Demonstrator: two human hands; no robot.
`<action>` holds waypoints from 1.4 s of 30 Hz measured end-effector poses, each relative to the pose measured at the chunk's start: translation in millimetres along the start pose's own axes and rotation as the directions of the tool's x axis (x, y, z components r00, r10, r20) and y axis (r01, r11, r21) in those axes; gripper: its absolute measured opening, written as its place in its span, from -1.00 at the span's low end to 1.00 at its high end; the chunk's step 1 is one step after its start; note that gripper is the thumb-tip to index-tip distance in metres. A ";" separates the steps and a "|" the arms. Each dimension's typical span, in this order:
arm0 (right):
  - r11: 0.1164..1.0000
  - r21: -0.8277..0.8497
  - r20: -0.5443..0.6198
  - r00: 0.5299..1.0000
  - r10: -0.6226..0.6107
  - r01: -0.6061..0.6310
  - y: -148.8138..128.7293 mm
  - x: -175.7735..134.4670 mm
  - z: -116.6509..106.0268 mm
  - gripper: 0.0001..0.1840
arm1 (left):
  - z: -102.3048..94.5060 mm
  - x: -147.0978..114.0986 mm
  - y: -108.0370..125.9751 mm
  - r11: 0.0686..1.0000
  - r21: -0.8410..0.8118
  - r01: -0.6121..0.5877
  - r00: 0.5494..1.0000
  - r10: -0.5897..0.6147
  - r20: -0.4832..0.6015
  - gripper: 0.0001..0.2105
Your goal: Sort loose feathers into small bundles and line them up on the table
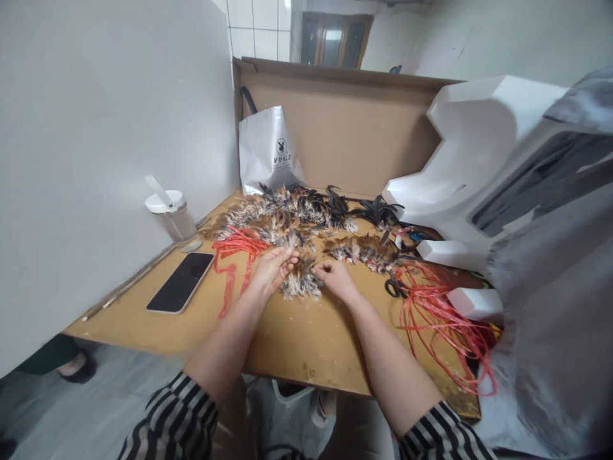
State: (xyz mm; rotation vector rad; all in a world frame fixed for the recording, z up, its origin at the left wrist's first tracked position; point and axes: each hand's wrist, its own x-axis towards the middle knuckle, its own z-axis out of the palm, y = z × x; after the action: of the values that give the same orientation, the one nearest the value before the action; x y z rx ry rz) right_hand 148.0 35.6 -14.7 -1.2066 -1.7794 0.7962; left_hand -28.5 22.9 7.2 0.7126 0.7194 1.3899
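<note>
My left hand is closed in a pinch, and pale fluffy feathers rise from its fingertips. Just to its right, my right hand has its fingers pressed together; whatever they hold is too small to tell. Between the two hands lies a small heap of brown and whitish feathers on the wooden table. Behind them spreads a bigger pile of mottled feathers, with a row of brown feathers to the right and dark feathers further back.
Red plastic strips lie by my left hand, near a phone and a lidded cup. On the right are scissors, more red strips and white foam. A silver bag leans against a cardboard panel.
</note>
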 end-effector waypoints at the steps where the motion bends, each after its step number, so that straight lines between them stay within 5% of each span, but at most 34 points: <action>1: 1.000 0.000 0.029 1.000 0.010 -0.010 -1.9 -0.8 -0.1 -0.82 | -2.0 -0.6 -2.1 1.000 0.003 0.007 1.000 -0.007 0.007 -0.94; 12: 0.996 -0.041 0.165 0.982 0.089 -0.083 -12.3 -3.6 -5.1 -0.77 | -10.7 -2.7 -2.1 0.997 0.023 0.072 0.996 -0.073 0.045 -0.94; 22: 0.939 -0.340 0.339 0.923 0.183 -0.061 -29.6 -15.6 -2.4 -0.84 | -9.3 -5.1 -5.1 0.991 0.070 0.117 0.987 -0.124 0.106 -0.91; 27: 0.979 -0.069 0.386 0.900 0.204 -0.193 -26.6 -10.3 -15.7 -0.87 | -11.5 -5.7 -10.7 0.984 0.089 0.151 0.975 -0.164 0.151 -0.86; 31: 0.929 0.200 0.355 0.907 0.228 -0.311 -28.9 -7.5 -27.1 -0.80 | -11.1 -5.7 -12.4 0.987 0.098 0.128 0.981 -0.141 0.137 -0.84; 37: 0.616 0.676 0.267 0.913 0.308 -0.405 -26.2 -3.0 -21.4 -0.81 | -7.1 -5.4 -7.9 0.997 0.044 0.070 0.996 -0.072 0.051 -0.87; 42: 0.431 0.824 0.270 0.923 0.273 -0.368 -32.5 -5.1 -11.5 -0.83 | -4.2 -8.9 -11.1 0.992 0.054 0.115 0.987 -0.120 0.110 -0.87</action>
State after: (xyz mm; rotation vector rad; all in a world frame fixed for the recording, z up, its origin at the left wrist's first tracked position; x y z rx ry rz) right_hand 145.6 20.4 16.6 -0.7733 -0.8938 1.7491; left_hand -25.6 13.6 -3.9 0.7676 0.6962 1.2187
